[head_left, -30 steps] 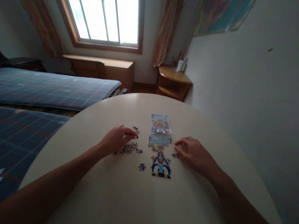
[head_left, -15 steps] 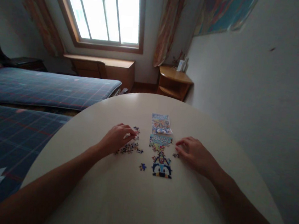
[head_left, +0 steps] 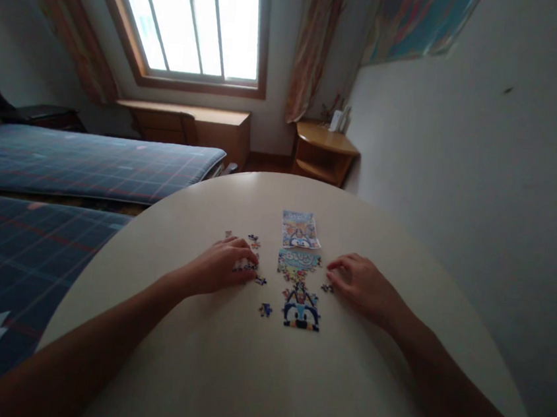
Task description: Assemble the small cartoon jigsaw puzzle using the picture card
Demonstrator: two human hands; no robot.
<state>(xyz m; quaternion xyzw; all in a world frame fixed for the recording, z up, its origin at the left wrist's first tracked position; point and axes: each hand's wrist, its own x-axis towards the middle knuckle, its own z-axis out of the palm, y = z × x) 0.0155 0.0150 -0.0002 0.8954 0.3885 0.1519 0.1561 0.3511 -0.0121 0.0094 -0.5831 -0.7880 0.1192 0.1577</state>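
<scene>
My left hand (head_left: 225, 264) hovers over or rests on a heap of loose jigsaw pieces (head_left: 247, 266), thumb and fingers apart, hiding much of the heap. Just past its thumb lies a single jigsaw piece (head_left: 261, 280), and nearer me is another blue piece (head_left: 265, 310). To the right, the partly joined jigsaw puzzle (head_left: 301, 316) shows a blue cartoon dog's face, with a lettered strip (head_left: 299, 261) above. My right hand (head_left: 358, 280) lies at the puzzle's right side, fingers loosely curved and apart, beside a small dark piece (head_left: 326, 288).
A printed picture sheet (head_left: 301, 229) lies beyond the puzzle on the round white table (head_left: 289, 389). Beds with plaid covers (head_left: 89, 162) stand to the left, and a white wall (head_left: 484, 190) rises at right. A corner shelf (head_left: 326, 137) stands past the table.
My left hand has moved slightly toward me and lowered over the heap, uncovering pieces at its far side. My right hand has stayed in place.
</scene>
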